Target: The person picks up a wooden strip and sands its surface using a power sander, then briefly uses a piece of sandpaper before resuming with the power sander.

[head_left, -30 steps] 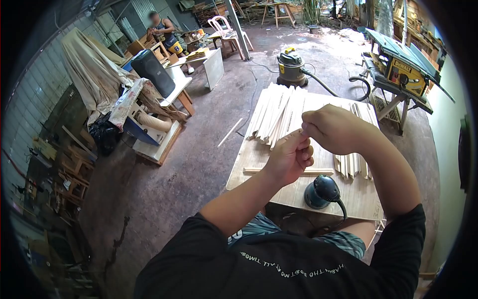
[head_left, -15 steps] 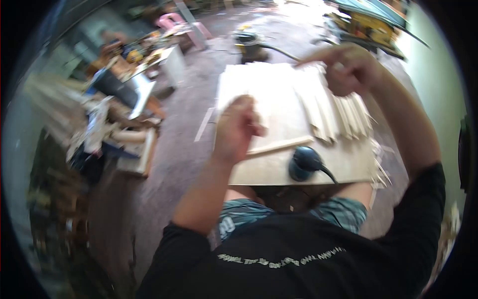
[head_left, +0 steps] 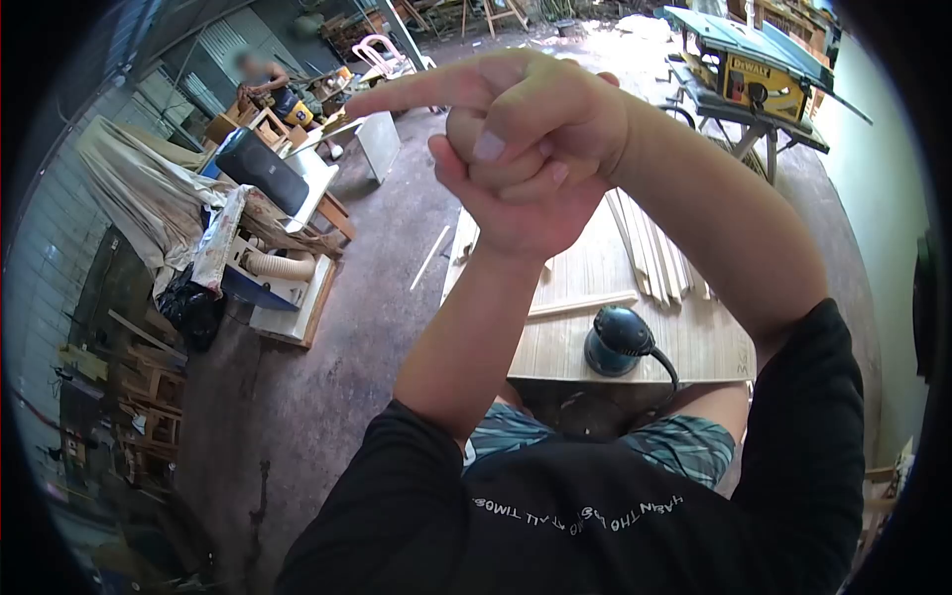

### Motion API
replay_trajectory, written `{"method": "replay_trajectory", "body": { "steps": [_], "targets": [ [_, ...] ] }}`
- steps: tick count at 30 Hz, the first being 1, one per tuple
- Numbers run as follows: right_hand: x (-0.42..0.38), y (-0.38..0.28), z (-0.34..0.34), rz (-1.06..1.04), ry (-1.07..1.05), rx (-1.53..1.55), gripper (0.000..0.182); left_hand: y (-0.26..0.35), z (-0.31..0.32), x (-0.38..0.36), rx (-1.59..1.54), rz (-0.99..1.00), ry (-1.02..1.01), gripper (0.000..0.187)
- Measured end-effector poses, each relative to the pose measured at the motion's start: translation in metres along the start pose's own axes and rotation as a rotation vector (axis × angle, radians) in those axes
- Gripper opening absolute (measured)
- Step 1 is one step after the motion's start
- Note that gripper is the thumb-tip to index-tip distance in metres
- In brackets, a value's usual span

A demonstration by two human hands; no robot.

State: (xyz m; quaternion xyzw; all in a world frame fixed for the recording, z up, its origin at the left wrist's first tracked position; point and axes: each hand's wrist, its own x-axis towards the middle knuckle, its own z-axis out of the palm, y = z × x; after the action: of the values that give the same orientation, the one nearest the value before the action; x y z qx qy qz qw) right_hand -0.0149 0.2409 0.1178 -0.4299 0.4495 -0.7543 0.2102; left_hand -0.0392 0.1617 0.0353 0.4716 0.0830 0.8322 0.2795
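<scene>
My right hand is raised close to the camera, its index finger stretched out to the left. Its other fingers are curled in, the thumb over them, and no object shows in them. Just below and behind it, touching it, is my left hand, thumb up at the left; its other fingers are mostly hidden by my right hand. Beneath both hands lies a pale wooden board with thin wood strips on it. A dark sander stands near the board's front edge.
A table saw stands at the back right. To the left are a black speaker, a draped cloth and a white-topped unit with a ribbed hose. A person sits farther back among wooden pieces.
My two hands were apart over the board. They have come together, my right hand moving left and my left hand moving up and right. The camera view has shifted slightly.
</scene>
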Motion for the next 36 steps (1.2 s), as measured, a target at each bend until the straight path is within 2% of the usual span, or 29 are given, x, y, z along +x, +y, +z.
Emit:
{"method": "replay_trajectory", "body": {
  "steps": [5,8,11,16,17,19,20,21,22,23,24,25,26,27,29,30,31,32,33,34,35,36],
  "targets": [
    [0.02,0.0,0.011,-0.036,-0.08,0.058,0.08,0.019,0.004,0.006,-0.031,0.009,0.045,0.091],
    [0.024,-0.005,0.017,-0.034,-0.064,-0.049,0.079,0.024,0.002,0.004,-0.014,-0.008,0.058,0.083],
    [0.028,0.0,0.015,-0.041,-0.092,-0.027,0.077,0.03,-0.004,-0.005,0.018,-0.029,0.075,0.075],
    [-0.007,0.038,0.011,-0.044,-0.04,-0.294,0.079,0.032,-0.044,-0.055,0.164,-0.181,0.143,0.062],
    [-0.032,0.034,0.023,0.208,0.075,-0.394,0.084,0.028,-0.058,-0.079,0.249,-0.256,0.156,0.06],
    [-0.093,0.067,0.018,0.26,0.276,-0.564,0.087,0.025,-0.081,-0.143,0.614,-0.418,0.217,0.055],
    [-0.132,0.083,0.013,0.291,0.45,-0.764,0.084,0.025,-0.075,-0.176,1.101,-0.483,0.29,0.039],
    [-0.172,0.105,0.005,0.293,0.723,-0.851,0.079,0.023,-0.077,-0.222,1.211,-0.586,0.406,0.038],
    [-0.218,0.13,-0.008,0.311,1.075,-0.813,0.074,0.022,-0.076,-0.27,1.157,-0.591,0.53,0.035],
    [-0.279,0.16,-0.025,0.173,1.335,-0.803,0.071,0.028,-0.079,-0.327,1.051,-0.709,0.659,0.031],
    [-0.319,0.183,-0.021,0.162,1.532,-0.903,0.07,0.037,-0.07,-0.369,0.954,-0.792,0.761,0.029],
    [-0.351,0.207,-0.014,0.182,1.574,-0.927,0.068,0.037,-0.054,-0.405,0.961,-0.625,0.847,0.023],
    [-0.386,0.233,-0.008,0.285,1.575,-0.908,0.066,0.045,-0.037,-0.428,0.888,-0.717,1.004,0.022],
    [-0.381,0.232,0.016,0.456,1.525,-0.91,0.064,0.055,-0.034,-0.436,0.923,-0.702,0.991,0.022],
    [-0.389,0.252,0.023,0.57,1.353,-1.25,0.066,0.06,-0.022,-0.457,0.95,-0.713,0.975,0.022],
    [-0.406,0.27,0.008,0.522,1.303,-1.288,0.068,0.059,-0.024,-0.453,0.926,-0.797,0.999,0.022],
    [-0.381,0.258,0.012,0.566,1.251,-1.269,0.072,0.056,-0.037,-0.441,0.901,-0.887,1.024,0.022],
    [-0.375,0.263,0.004,0.537,1.174,-1.202,0.079,0.049,-0.056,-0.431,1.124,-0.772,0.773,0.022],
    [-0.38,0.28,-0.015,0.464,1.071,-1.203,0.086,0.043,-0.052,-0.385,1.27,-0.812,0.704,0.016],
    [-0.37,0.282,-0.02,0.494,1.019,-1.151,0.089,0.029,-0.051,-0.354,1.25,-0.807,0.76,0.018],
    [-0.35,0.275,-0.016,0.427,0.998,-1.15,0.088,0.013,-0.081,-0.36,1.099,-0.741,0.77,0.025],
    [-0.339,0.275,-0.016,0.412,0.995,-1.227,0.091,-0.003,-0.091,-0.346,1.142,-0.71,0.697,0.029]
  ]
}}
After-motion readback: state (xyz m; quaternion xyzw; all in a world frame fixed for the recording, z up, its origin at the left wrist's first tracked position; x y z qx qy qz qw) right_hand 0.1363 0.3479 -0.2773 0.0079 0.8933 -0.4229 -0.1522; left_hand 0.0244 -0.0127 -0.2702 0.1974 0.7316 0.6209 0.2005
